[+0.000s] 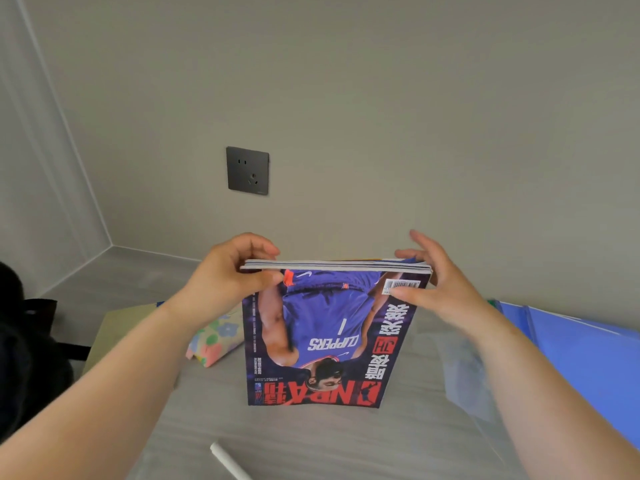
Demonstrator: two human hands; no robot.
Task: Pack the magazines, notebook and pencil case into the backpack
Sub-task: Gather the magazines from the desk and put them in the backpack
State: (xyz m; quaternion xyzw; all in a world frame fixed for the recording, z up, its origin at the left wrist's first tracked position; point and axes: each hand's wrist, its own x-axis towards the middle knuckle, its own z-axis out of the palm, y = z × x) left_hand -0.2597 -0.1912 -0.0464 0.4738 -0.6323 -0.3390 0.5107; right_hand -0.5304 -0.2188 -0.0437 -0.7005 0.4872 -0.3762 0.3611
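Magazines [329, 341] on table [311, 438], pencil case [214, 337] to left, folders [581, 351] to right.

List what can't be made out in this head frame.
Head view throughout.
1. magazines: the front cover hides the stack behind it, so the count is unclear.
2. left hand and right hand: fingertips are hidden behind the stack.
3. backpack: cut off by the left edge and dark. Cannot tell whether it is open or zipped.
4. pencil case: partly behind the magazines and the left arm.
5. white object: cut off by the bottom edge, so its identity is unclear.

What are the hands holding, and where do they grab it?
The magazines: the left hand pinches the top left corner, the right hand the top right.
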